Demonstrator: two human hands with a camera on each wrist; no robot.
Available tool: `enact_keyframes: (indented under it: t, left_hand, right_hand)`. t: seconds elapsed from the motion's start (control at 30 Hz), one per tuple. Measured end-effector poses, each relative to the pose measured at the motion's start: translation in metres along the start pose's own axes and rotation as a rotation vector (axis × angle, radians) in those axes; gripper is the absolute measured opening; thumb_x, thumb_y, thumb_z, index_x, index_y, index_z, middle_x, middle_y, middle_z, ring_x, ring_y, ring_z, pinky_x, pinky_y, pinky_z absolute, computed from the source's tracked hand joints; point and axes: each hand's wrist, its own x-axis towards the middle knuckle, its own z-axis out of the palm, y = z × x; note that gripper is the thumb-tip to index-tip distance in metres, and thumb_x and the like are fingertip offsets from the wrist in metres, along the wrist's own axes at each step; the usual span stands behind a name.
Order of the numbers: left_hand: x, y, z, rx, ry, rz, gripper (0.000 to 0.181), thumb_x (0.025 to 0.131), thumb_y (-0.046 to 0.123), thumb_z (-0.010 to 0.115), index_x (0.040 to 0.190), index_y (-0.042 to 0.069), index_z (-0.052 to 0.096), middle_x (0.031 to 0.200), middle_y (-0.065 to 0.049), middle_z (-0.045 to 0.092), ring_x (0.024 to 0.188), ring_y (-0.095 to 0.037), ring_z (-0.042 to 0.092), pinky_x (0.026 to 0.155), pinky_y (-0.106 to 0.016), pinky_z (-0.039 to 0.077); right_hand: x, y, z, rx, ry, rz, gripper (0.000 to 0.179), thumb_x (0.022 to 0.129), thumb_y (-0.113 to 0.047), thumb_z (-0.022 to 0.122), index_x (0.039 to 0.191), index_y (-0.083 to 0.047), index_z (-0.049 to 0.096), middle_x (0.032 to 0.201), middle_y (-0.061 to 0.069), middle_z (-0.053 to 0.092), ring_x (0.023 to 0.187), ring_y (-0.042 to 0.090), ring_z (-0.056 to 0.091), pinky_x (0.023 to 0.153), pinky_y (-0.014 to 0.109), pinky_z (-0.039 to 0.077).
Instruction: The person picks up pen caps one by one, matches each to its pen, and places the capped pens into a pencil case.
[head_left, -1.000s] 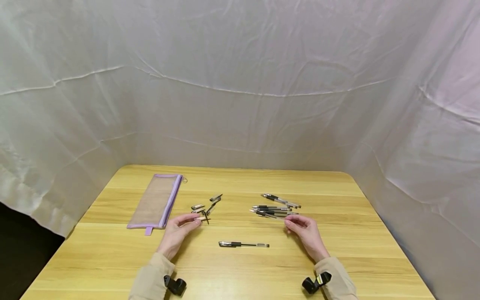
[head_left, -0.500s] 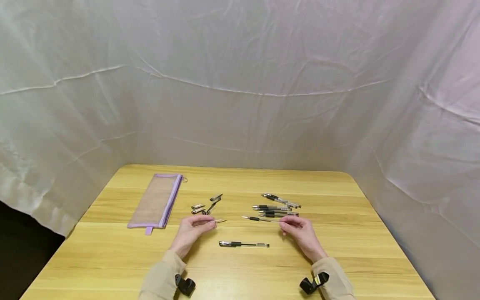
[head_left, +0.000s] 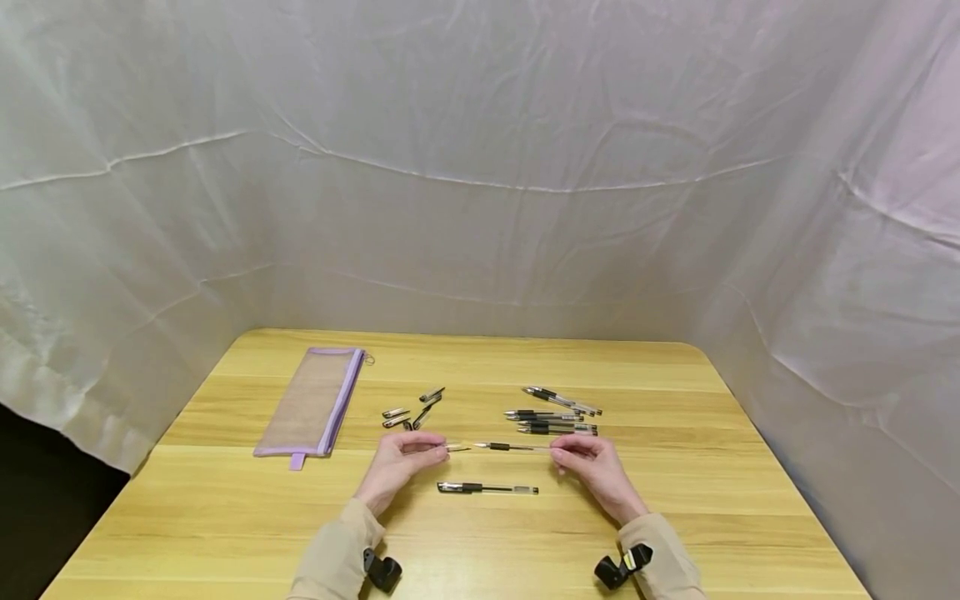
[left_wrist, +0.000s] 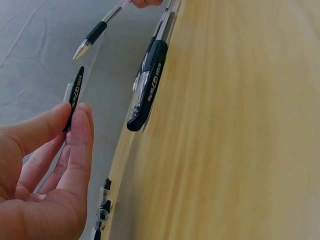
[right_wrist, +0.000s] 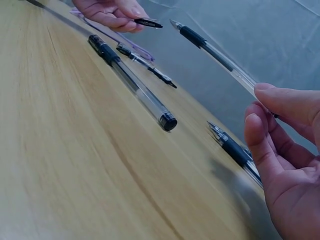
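Between thumb and fingers, my left hand (head_left: 401,468) pinches a black pen cap (left_wrist: 76,91) with a clip. Opposite it, my right hand (head_left: 597,475) holds an uncapped gel pen (right_wrist: 215,52) by its rear end. The pen has a clear barrel and black grip, and its tip points left at the cap. A small gap separates tip and cap, both raised above the table. Nearer the person, a capped gel pen (head_left: 487,488) lies crosswise on the table.
Loose pen caps (head_left: 395,413) lie beyond my left hand. Several uncapped pens (head_left: 555,417) are grouped beyond my right hand. A purple-edged mesh zip pouch (head_left: 307,404) lies flat at left on the wooden table (head_left: 480,550). Pale cloth (head_left: 480,250) surrounds the back and sides.
My left hand has brought the cap rightward from the loose caps. My right hand has drawn the pen off the group, leftward and nearer the person, so tip and cap now almost meet.
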Motion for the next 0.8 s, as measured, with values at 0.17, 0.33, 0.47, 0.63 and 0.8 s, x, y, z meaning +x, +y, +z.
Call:
enact_keyframes:
  t: [0.17, 0.33, 0.47, 0.63, 0.8]
  left_hand:
    - [0.0011, -0.0013, 0.0024, 0.030, -0.021, 0.011, 0.038, 0.085, 0.000, 0.075, 0.118, -0.015, 0.063, 0.110, -0.027, 0.073, 0.086, -0.010, 0.072, 0.083, -0.022, 0.059]
    - [0.0008, -0.0011, 0.0029, 0.044, -0.042, 0.017, 0.039, 0.086, 0.002, 0.075, 0.118, -0.015, 0.063, 0.108, -0.024, 0.074, 0.085, -0.010, 0.071, 0.083, -0.022, 0.058]
    - [0.0003, -0.0005, 0.0033, 0.047, -0.057, 0.024, 0.039, 0.086, 0.003, 0.075, 0.118, -0.014, 0.063, 0.108, -0.023, 0.074, 0.086, -0.011, 0.070, 0.083, -0.023, 0.058]
    - [0.0005, -0.0006, 0.0042, 0.066, -0.062, 0.029, 0.039, 0.086, 0.005, 0.076, 0.118, -0.014, 0.064, 0.108, -0.023, 0.074, 0.086, -0.011, 0.070, 0.084, -0.023, 0.057]
    - [0.0015, -0.0015, 0.0058, 0.070, -0.060, 0.015, 0.039, 0.085, 0.005, 0.077, 0.117, -0.013, 0.065, 0.106, -0.018, 0.075, 0.086, -0.010, 0.070, 0.084, -0.024, 0.057]
  right_hand:
    - [0.0004, 0.0003, 0.0012, 0.006, -0.017, 0.004, 0.037, 0.091, 0.000, 0.069, 0.113, 0.026, 0.056, 0.095, -0.005, 0.072, 0.076, 0.004, 0.065, 0.068, 0.020, 0.058]
    - [0.0004, 0.0007, 0.0019, 0.019, -0.038, -0.007, 0.034, 0.091, 0.001, 0.069, 0.111, 0.025, 0.057, 0.096, -0.002, 0.073, 0.076, 0.005, 0.066, 0.068, 0.020, 0.058]
    - [0.0009, 0.0018, 0.0020, 0.008, -0.049, -0.019, 0.035, 0.091, 0.001, 0.068, 0.111, 0.027, 0.056, 0.095, -0.002, 0.072, 0.075, 0.005, 0.065, 0.067, 0.020, 0.057]
    - [0.0017, 0.0030, 0.0020, 0.001, -0.058, -0.026, 0.036, 0.092, 0.002, 0.067, 0.111, 0.029, 0.053, 0.094, -0.002, 0.072, 0.074, 0.005, 0.065, 0.066, 0.020, 0.057]
    - [0.0020, 0.0032, 0.0023, 0.002, -0.068, -0.027, 0.034, 0.092, 0.002, 0.067, 0.111, 0.028, 0.054, 0.093, -0.002, 0.073, 0.074, 0.006, 0.065, 0.066, 0.021, 0.057]
